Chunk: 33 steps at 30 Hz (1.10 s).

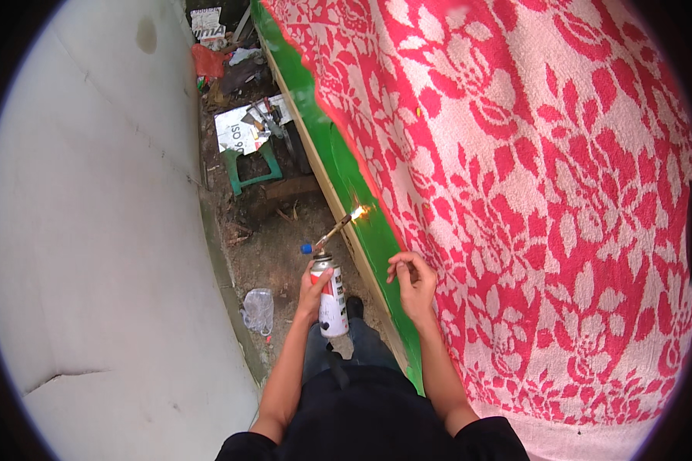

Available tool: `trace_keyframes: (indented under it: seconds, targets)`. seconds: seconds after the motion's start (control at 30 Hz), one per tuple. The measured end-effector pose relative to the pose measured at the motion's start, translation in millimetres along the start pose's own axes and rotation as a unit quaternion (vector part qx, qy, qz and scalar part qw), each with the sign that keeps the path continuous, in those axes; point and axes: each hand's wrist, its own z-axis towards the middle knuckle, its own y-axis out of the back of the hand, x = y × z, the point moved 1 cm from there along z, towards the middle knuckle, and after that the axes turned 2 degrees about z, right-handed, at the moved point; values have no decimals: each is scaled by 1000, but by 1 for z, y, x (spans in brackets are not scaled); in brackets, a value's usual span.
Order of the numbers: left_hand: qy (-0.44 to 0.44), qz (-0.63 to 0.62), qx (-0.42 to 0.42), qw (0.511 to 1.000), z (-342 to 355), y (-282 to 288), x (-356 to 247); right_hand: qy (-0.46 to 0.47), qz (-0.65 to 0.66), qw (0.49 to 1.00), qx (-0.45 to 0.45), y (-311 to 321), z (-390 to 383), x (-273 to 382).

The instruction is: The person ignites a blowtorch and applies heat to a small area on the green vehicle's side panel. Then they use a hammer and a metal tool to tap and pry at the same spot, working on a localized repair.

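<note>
- The left grip [312,288] is wrapped around a white gas can [333,307], thumb across its upper side; the can stands nearly upright in front of the person's legs.
- A torch [333,232] with a blue knob [307,249] sits on top of the can, its tube slanting up and to the right, and a small bright flame [360,211] burns at the tip, by the green panel [380,253].
- The right grip [417,283] has its fingers loosely bent, beside the cloth's border; I cannot tell whether it pinches anything or touches the surface.
- Both forearms come up from the lower edge, elbows bent, the left hand lower than the right.
- A red and pale pink patterned cloth [530,253] covers the right side of the panel.
- A pale wooden rail [319,173] runs along the panel's left edge; between rail and cloth, a green strip narrows toward the person.
- Left of the rail, a passage of brown ground [277,265] separates it from a pale wall [115,230].
- In the passage, a clear plastic bag [258,309] lies near the wall; farther off stands a green stool [255,170] carrying a white sheet [237,131] and some tools [267,119].
</note>
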Motion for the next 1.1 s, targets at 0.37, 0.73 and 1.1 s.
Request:
trace_keyframes:
  seconds: [0.37, 0.73, 1.1]
  targets:
    - [1, -12, 7, 1000, 1, 8, 1, -12, 14, 1000, -12, -1, -2, 5]
    - [16, -4, 10, 1000, -15, 7, 13, -9, 20, 1000, -9, -1, -2, 8]
    - [-33, -35, -20, 999, -22, 35, -6, -1, 4, 1000, 6, 0, 0, 8]
